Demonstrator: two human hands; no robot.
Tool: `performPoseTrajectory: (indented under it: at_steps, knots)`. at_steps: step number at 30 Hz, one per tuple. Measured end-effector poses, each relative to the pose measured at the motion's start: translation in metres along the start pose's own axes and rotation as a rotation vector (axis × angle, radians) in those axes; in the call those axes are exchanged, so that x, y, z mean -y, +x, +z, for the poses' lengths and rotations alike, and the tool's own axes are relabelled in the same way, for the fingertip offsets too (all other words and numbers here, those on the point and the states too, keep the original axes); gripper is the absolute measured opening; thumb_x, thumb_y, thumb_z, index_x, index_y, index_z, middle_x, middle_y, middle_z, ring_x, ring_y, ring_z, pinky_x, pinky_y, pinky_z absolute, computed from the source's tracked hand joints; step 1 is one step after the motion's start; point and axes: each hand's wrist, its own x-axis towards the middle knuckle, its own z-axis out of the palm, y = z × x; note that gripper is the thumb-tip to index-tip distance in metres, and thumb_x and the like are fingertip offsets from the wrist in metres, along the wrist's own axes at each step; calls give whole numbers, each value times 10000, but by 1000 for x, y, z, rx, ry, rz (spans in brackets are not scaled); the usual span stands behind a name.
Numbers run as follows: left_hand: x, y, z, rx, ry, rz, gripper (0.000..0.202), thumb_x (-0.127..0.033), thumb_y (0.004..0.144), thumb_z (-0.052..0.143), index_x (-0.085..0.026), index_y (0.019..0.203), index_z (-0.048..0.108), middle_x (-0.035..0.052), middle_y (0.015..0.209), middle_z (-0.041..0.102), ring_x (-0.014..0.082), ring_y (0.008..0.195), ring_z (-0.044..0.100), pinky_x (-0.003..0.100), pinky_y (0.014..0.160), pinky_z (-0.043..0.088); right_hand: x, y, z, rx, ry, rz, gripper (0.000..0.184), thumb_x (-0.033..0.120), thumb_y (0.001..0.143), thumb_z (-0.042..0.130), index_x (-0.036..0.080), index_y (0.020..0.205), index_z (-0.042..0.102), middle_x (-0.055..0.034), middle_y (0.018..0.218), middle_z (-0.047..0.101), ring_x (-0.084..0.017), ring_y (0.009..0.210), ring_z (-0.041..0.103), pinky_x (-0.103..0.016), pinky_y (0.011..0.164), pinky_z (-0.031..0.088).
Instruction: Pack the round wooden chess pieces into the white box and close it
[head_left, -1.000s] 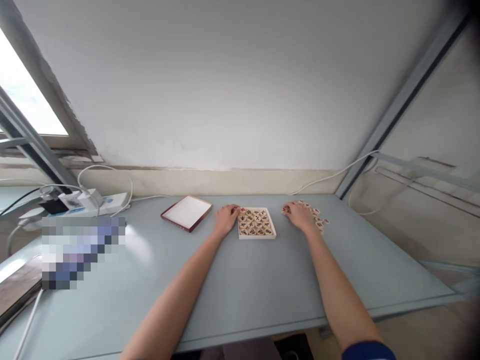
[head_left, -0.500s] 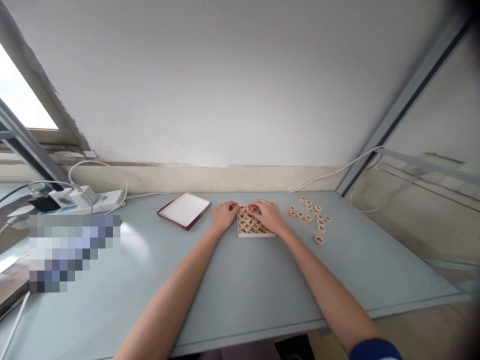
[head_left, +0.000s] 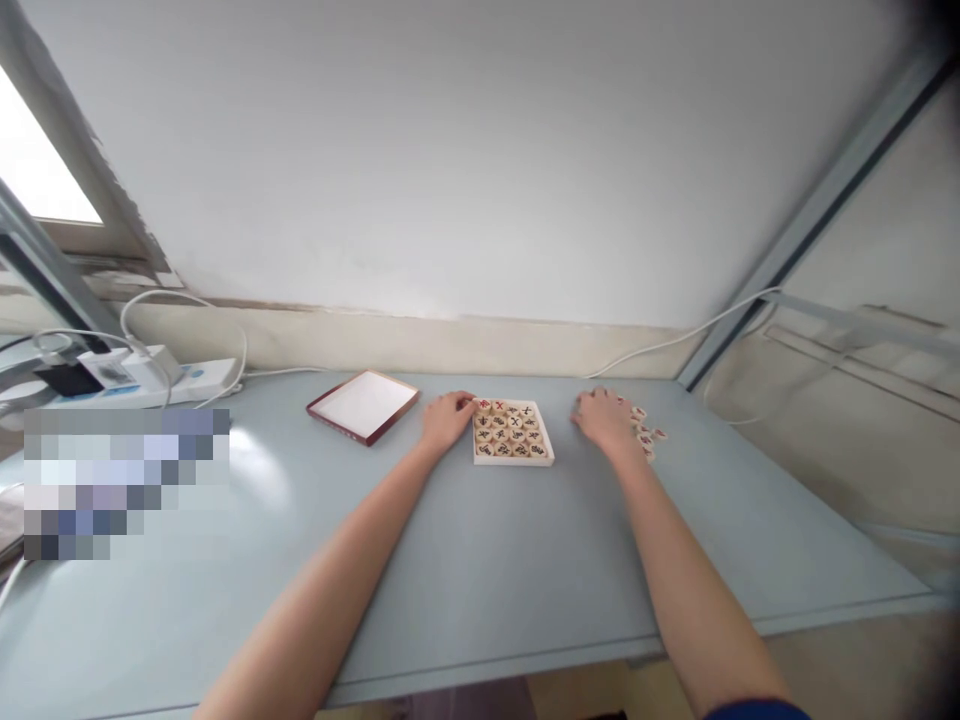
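A shallow white box (head_left: 514,461) on the desk holds rows of round wooden Chinese chess pieces (head_left: 501,435). Most of their characters are black; the two at the far left corner are red. My left hand (head_left: 448,418) rests at that corner, its thumb and fingertips closed against the box's edge. To the right of the box, my right hand (head_left: 602,415) reaches down over loose chess pieces (head_left: 644,436) with red characters, its fingers curved and apart. It covers part of that group, and I see nothing held in it.
A box lid (head_left: 365,404) with a dark red rim lies inside up, left of my left hand. Further left are a white power strip (head_left: 206,380) with plugs and cables, and a blurred-out patch. A wall runs behind the desk (head_left: 480,580); metal posts stand at both sides.
My right hand has left the box and moved right to the loose pieces, uncovering the rows inside the box. My left hand stays at the box's left corner. The view has shifted slightly.
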Motion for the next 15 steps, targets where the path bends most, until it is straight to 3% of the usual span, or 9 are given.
performPoseTrajectory:
  at_steps: [3, 6, 11, 15]
  knots:
    - [2, 0, 1, 0, -11, 9, 327, -381, 828, 408, -231, 982, 654, 29, 996, 665, 206, 944, 560, 296, 833, 374, -13, 1, 6, 91, 34, 61, 189, 207, 801, 511, 130, 931, 625, -181, 994, 582, -279, 932, 543, -370, 745, 394]
    - [3, 0, 1, 0, -17, 32, 331, -378, 837, 398, -233, 982, 657, 29, 1006, 664, 208, 948, 560, 300, 840, 376, -6, 4, 7, 75, 92, 13, 174, 219, 809, 508, 163, 933, 617, -116, 973, 602, -212, 890, 564, -308, 740, 402]
    - [4, 0, 1, 2, -34, 30, 328, -357, 841, 396, -228, 986, 660, 26, 1030, 658, 202, 972, 556, 287, 848, 382, 27, 6, -1, 22, 612, -302, 278, 242, 789, 542, 198, 1064, 549, -41, 968, 614, -135, 818, 564, -253, 735, 421]
    - [4, 1, 0, 5, -40, 32, 315, -312, 838, 394, -225, 981, 661, 22, 1033, 659, 190, 966, 563, 269, 839, 389, 49, -1, -4, -7, 680, -439, 258, 242, 788, 540, 214, 1043, 560, -31, 1007, 603, -134, 819, 554, -264, 759, 413]
